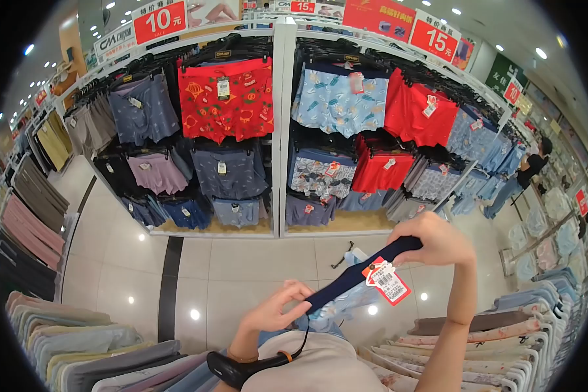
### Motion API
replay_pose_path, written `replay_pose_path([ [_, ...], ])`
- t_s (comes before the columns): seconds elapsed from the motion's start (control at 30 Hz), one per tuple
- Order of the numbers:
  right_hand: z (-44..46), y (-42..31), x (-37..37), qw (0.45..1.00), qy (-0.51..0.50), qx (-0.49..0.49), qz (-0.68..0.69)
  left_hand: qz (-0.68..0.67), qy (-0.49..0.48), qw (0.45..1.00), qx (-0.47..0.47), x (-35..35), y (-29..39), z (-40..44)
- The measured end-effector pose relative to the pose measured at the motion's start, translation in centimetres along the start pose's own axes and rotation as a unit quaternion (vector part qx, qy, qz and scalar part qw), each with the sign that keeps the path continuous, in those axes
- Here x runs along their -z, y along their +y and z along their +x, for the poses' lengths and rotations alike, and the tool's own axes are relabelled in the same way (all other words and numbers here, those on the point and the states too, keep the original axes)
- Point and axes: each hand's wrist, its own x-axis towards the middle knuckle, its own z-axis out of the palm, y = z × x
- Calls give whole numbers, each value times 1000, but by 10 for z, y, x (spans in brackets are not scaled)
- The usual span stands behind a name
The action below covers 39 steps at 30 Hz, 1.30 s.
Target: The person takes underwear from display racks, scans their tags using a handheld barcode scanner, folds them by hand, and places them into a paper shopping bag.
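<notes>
In front of me I hold a pair of light blue patterned boxer shorts (pixel 338 303) by their navy waistband, stretched on a slant. My left hand (pixel 276 310) pinches the lower left end. Higher up, my right hand (pixel 436 240) is closed on the other end, with the thumb underneath. From the waistband hangs a red and white price tag (pixel 391 285), near my right hand. Just beyond the band a thin black hanger piece (pixel 338 264) shows; I cannot tell whether it touches the shorts. A black device (pixel 232 371) with a cord lies by my left wrist.
A white-framed rack (pixel 280 130) ahead holds rows of boxer shorts on hangers. Hanging clothes (pixel 101 340) flank me at lower left, with more garments (pixel 490 353) at lower right. Tiled floor (pixel 242 287) lies between. A person (pixel 526 173) stands far right.
</notes>
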Motion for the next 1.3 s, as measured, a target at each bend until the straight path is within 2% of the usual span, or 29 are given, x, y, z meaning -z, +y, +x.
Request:
replay_pose_path([
  [0.07,-1,3,12,999,-3,-12,44,-95,89,991,-13,0,7,-5],
  [0.17,-7,11,29,992,-43,8,119,-279,132,951,-14,16,0,-17],
  [0.2,-9,14,34,989,-68,22,132,-279,120,952,-20,21,0,-19],
  [0.3,-17,25,51,975,-129,41,178,-210,4,978,7,39,12,-27],
  [0.4,-22,37,58,970,-144,72,181,-117,18,988,96,30,26,-16],
  [0.47,-22,41,60,968,-178,43,170,-78,40,987,131,24,37,-9],
  [0.57,-19,37,62,964,-205,3,167,7,23,998,56,27,32,-6],
  [0.7,-16,33,64,960,-195,-6,202,33,-76,993,78,28,28,-8],
  [0.8,-13,40,63,957,-216,44,186,59,-171,979,93,25,25,-5],
  [0.9,-10,42,64,952,-234,82,179,56,-174,977,108,25,21,-3],
  [1.0,-13,38,72,954,-229,42,187,39,-117,992,-17,35,9,-8],
  [1.1,-16,39,75,956,-204,49,203,-131,-32,980,-146,36,15,-6],
  [1.2,-15,46,75,946,-235,93,203,-235,-27,953,-189,37,22,-5],
  [1.3,-14,43,73,952,-224,74,197,-281,-11,942,-181,37,22,-9],
])
